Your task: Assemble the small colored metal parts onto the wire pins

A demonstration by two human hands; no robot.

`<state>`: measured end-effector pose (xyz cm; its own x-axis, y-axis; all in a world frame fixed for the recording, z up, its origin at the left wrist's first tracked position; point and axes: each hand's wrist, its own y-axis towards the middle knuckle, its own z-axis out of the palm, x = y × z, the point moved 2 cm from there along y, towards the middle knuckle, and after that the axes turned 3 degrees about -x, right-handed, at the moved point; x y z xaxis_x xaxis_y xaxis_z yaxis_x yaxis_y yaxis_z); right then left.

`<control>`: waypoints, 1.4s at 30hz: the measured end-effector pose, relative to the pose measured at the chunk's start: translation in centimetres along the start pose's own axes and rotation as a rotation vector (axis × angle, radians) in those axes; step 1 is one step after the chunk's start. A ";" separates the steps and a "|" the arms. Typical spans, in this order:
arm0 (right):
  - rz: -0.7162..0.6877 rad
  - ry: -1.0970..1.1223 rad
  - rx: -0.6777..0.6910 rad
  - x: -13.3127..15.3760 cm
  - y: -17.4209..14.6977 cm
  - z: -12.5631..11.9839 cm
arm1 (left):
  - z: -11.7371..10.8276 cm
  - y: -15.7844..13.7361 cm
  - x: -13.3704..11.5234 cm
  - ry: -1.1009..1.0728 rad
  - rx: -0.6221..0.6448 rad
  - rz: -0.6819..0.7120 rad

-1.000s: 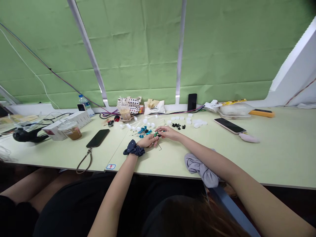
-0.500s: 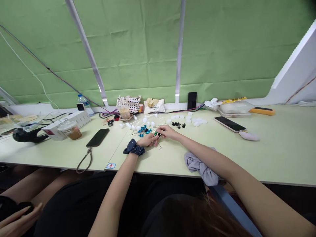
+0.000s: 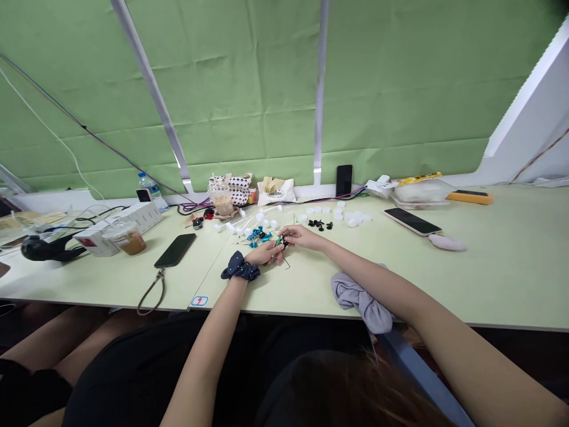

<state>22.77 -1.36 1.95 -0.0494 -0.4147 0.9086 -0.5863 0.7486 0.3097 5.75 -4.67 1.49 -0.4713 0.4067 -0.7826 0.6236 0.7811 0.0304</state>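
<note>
My left hand [image 3: 265, 252], with a dark blue scrunchie [image 3: 240, 267] at its wrist, is closed around a small green-and-black piece [image 3: 281, 241]. From the right, my right hand [image 3: 300, 236] pinches at the same piece, its fingertips touching it. What the piece is cannot be made out at this size. A thin bent metal rod [image 3: 287, 263] sticks out below the hands. Just left of my fingers lies a pile of blue metallic parts [image 3: 258, 236]. Small black parts [image 3: 320, 225] are on the table beyond my right hand.
White caps [image 3: 353, 218] are scattered behind my hands. A phone [image 3: 175, 250] and a drink cup [image 3: 128, 238] stand left; another phone [image 3: 412, 221] lies right. A grey cloth [image 3: 362, 301] hangs over the front edge under my right forearm. A person's legs [image 3: 57, 332] show at lower left.
The view has shifted slightly. Both hands stay together on the small piece with almost no movement. The other person's hand at lower left is gone from sight.
</note>
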 end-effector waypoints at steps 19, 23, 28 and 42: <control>0.123 -0.084 -0.057 -0.6 0.1 -0.1 | 0.1 0.3 0.6 0.021 0.022 -0.022; 0.048 -0.011 0.000 -0.2 0.0 -0.2 | 0.1 0.4 0.8 0.014 0.029 0.002; 0.156 0.013 -0.022 -0.2 -0.1 -0.2 | 0.1 0.4 0.7 0.025 0.018 -0.027; 0.101 0.082 -0.013 -0.4 0.0 -0.2 | 0.3 -0.1 -0.6 -0.027 -0.063 -0.069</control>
<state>22.93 -1.05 1.62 -0.0414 -0.2933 0.9551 -0.5714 0.7911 0.2181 6.13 -5.12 1.81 -0.4945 0.3382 -0.8007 0.5493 0.8355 0.0137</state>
